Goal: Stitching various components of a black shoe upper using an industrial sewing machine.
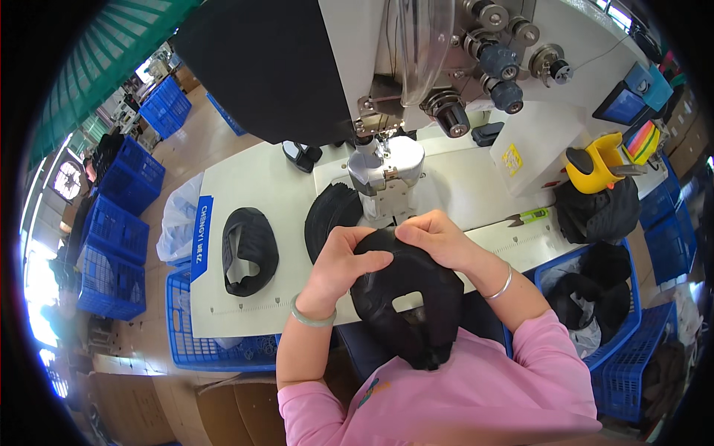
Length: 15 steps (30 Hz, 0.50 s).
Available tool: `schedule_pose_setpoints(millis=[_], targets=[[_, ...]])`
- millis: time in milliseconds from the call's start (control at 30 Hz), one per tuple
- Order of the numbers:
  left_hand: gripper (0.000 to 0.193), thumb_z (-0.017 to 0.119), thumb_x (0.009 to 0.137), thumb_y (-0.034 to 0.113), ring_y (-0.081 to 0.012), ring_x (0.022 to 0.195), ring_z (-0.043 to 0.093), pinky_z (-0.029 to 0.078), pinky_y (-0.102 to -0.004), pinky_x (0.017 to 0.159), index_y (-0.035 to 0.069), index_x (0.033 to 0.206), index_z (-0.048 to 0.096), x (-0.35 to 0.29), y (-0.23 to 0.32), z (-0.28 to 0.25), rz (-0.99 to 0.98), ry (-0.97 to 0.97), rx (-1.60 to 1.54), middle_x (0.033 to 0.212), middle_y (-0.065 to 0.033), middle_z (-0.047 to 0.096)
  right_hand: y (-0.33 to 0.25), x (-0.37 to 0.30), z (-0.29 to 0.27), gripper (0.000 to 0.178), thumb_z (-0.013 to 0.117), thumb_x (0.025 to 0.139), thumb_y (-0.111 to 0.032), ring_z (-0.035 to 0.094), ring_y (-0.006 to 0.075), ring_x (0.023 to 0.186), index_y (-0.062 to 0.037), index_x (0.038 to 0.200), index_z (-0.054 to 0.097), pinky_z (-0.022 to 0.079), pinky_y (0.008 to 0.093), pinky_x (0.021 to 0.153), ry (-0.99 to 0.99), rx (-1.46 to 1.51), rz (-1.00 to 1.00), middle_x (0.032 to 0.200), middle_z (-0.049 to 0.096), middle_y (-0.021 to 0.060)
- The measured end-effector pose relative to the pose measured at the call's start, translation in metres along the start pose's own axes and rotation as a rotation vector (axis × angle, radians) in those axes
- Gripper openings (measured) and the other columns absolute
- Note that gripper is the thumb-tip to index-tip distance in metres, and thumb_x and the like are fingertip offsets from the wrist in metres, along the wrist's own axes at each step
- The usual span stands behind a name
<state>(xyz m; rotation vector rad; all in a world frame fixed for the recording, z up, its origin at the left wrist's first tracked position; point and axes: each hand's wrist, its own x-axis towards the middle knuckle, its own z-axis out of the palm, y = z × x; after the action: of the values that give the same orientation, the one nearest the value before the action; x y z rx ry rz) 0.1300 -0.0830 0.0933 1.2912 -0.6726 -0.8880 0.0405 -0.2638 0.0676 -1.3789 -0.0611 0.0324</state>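
The black padded piece (401, 279) is held in front of the person's chest, at the near edge of the bench (297, 223). It curves like a horseshoe around a small gap, its two ends drawn close together at the bottom, against the pink shirt (476, 386).

Both hands grip its far, curved edge. The left hand (342, 264) pinches it with the thumb laid over the top; the right hand (439, 241) pinches it beside that, thumb pressing near the middle of the curve. The fingers underneath are mostly hidden.

The step in hand looks like squaring or checking this edge by hand, clear of the needle. The next move seems to call for an even hold by both thumbs, so the layers do not slip.

Just beyond the hands stands the machine's post (387, 171), under the machine head (357, 52). A black stack (331, 215) sits close by the left hand and crowds that side. Farther left lies a black ring (268, 249). To the right are green-handled snips (529, 216), a black bundle (599, 208) and a yellow holder (597, 167); a blue basket (634, 290) of dark pieces stands below.
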Motion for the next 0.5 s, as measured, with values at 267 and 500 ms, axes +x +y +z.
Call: schedule_pose_setpoints(millis=[267,500], targets=[[0.024,0.061,0.077,0.004,-0.0079,0.068,0.059,0.047,-0.0203,0.061,-0.009,0.096,0.065,-0.001,-0.005,-0.003,-0.044,0.011,-0.059,0.080,-0.0046,0.066,0.009,0.004,0.003,0.033,0.056,0.096,-0.027,0.054,0.0029,0.068,0.0027,0.087,0.067,0.045,0.0194,0.059,0.028,0.145,-0.011,0.076,0.063,-0.0010],[0.039,0.047,0.076,0.005,-0.0171,0.081,0.065,0.050,-0.0240,0.075,-0.012,0.110,0.059,-0.002,-0.021,-0.020,-0.041,-0.078,-0.360,0.094,-0.0137,0.068,0.013,0.008,0.002,0.032,0.054,0.096,-0.025,0.051,0.0026,0.067,0.0014,0.081,0.064,0.043,0.0199,0.058,0.007,0.108,0.008,0.075,0.060,-0.0023]])
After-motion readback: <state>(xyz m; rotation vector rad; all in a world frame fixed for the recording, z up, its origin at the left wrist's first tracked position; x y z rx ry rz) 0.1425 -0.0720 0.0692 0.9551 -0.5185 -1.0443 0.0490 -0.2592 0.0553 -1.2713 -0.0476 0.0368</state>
